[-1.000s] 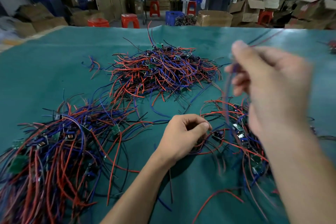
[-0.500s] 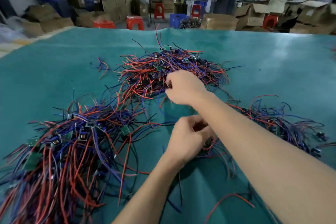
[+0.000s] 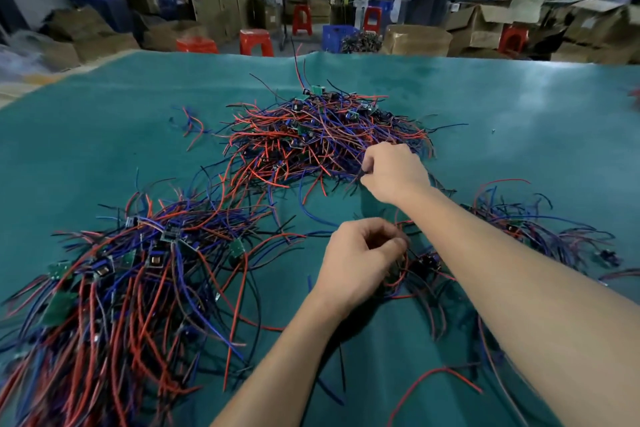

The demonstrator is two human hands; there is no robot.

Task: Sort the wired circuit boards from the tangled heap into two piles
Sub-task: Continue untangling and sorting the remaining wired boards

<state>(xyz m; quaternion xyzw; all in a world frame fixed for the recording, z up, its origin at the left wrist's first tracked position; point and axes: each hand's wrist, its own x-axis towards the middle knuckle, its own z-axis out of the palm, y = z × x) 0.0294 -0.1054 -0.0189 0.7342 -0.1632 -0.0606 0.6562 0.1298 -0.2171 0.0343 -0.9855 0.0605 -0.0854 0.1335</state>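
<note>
A tangled heap (image 3: 311, 139) of small green circuit boards with red, blue and black wires lies at the middle back of the teal table. My right hand (image 3: 393, 172) reaches to the heap's near right edge and pinches wires there. My left hand (image 3: 360, 260) sits nearer to me, fingers curled, pinching wires of a small bundle (image 3: 420, 263) at the inner end of the right pile. A large sorted pile (image 3: 114, 288) spreads over the near left. A second, smaller pile (image 3: 540, 236) lies on the right, partly hidden by my right forearm.
The teal cloth-covered table (image 3: 519, 107) stretches far back and to the right. A few loose wires (image 3: 192, 123) lie left of the heap. Beyond the table stand cardboard boxes (image 3: 417, 40), red stools (image 3: 256, 42) and seated people.
My right hand dropped from up near my face, where it held wires, down to the central heap, then slid along its near edge to the right. My left hand stayed on its bundle.
</note>
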